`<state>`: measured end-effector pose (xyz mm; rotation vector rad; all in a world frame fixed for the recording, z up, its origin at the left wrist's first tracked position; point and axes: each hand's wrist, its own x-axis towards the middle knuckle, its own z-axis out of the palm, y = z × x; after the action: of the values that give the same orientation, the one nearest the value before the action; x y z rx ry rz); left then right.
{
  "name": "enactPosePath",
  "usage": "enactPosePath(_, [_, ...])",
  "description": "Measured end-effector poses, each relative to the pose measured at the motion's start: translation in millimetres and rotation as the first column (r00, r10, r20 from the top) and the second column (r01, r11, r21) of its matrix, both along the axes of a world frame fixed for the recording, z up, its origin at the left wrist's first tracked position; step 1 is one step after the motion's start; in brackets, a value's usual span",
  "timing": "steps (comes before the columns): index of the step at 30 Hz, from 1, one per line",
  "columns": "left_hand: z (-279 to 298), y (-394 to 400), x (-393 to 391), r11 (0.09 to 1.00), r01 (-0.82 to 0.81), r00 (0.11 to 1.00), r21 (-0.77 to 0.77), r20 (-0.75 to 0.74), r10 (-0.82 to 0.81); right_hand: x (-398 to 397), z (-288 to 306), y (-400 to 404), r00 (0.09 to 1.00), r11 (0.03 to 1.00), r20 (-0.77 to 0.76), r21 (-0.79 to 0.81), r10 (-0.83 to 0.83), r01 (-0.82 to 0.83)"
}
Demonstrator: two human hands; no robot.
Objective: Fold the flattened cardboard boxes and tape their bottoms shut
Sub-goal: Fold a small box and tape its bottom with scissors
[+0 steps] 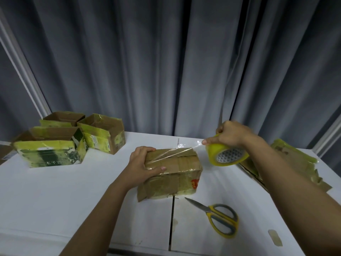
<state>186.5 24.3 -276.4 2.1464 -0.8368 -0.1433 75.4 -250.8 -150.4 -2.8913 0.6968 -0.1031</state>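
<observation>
A small brown cardboard box stands bottom-up in the middle of the white table, its flaps folded shut. My left hand grips the box's left end, thumb lying across its top. My right hand holds a yellow tape roll just right of the box, raised a little above it. A strip of clear tape stretches from the roll across the top of the box.
Three folded, open-topped boxes with yellow-green tape stand at the back left. Flattened boxes lie at the right edge under my right forearm. Yellow-and-grey scissors lie in front of the box. Grey curtains hang behind the table.
</observation>
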Motion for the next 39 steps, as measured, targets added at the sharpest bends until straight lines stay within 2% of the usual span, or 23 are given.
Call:
enactPosePath(7, [0, 1, -1, 1.0, -0.008, 1.0, -0.014, 0.014, 0.008, 5, -21, -7, 0.996, 0.993, -0.088, 0.114, 0.004, 0.006])
enactPosePath(12, [3, 0, -4, 0.998, -0.012, 1.0, 0.055, 0.019, 0.011, 9, -33, -8, 0.991, 0.991, -0.136, 0.135, 0.004, 0.014])
enactPosePath(14, [4, 0, -6, 0.993, -0.034, 0.997, 0.111, 0.077, 0.025, 11, -37, -8, 0.988, 0.994, -0.152, 0.112, 0.001, 0.016])
enactPosePath(17, [7, 0, -5, 0.972, -0.074, 0.96, 0.223, 0.28, 0.009, 12, -44, -7, 0.988, 0.996, -0.152, 0.088, 0.008, 0.005])
enactPosePath(19, [14, -1, -6, 0.955, -0.037, 0.921, 0.295, 0.381, -0.082, 13, -46, -4, 0.991, 0.997, -0.135, 0.076, 0.018, -0.008])
enactPosePath(22, [29, -10, -16, 0.903, 0.057, 0.813, 0.426, 0.505, -0.29, 14, -49, 2, 0.991, 0.998, -0.13, 0.053, 0.045, -0.039])
enactPosePath(24, [36, -22, -28, 0.834, 0.115, 0.759, 0.54, 0.494, -0.424, 14, -50, 5, 0.992, 0.997, -0.116, 0.053, 0.056, -0.05])
enactPosePath(25, [37, -27, -33, 0.796, 0.133, 0.769, 0.591, 0.445, -0.459, 14, -51, 6, 0.992, 0.997, -0.11, 0.054, 0.059, -0.053])
enactPosePath(26, [39, -32, -37, 0.771, 0.146, 0.803, 0.619, 0.381, -0.458, 14, -51, 6, 0.992, 0.997, -0.106, 0.053, 0.061, -0.056])
enactPosePath(28, [40, -35, -41, 0.799, 0.158, 0.867, 0.58, 0.305, -0.393, 14, -51, 7, 0.992, 0.997, -0.105, 0.046, 0.067, -0.062])
enactPosePath(32, [34, -35, -50, 0.858, 0.165, 0.893, 0.487, 0.296, -0.339, 14, -52, 8, 0.993, 0.997, -0.093, 0.036, 0.067, -0.064])
enactPosePath(35, [32, -43, -60, 0.93, 0.064, 0.952, 0.362, 0.259, -0.166, 13, -52, 8, 0.994, 0.997, -0.09, 0.051, 0.063, -0.059])
enactPosePath(39, [25, -58, -61, 0.915, -0.128, 0.954, 0.383, 0.299, 0.009, 14, -53, 7, 0.993, 0.996, -0.099, 0.059, 0.066, -0.06])
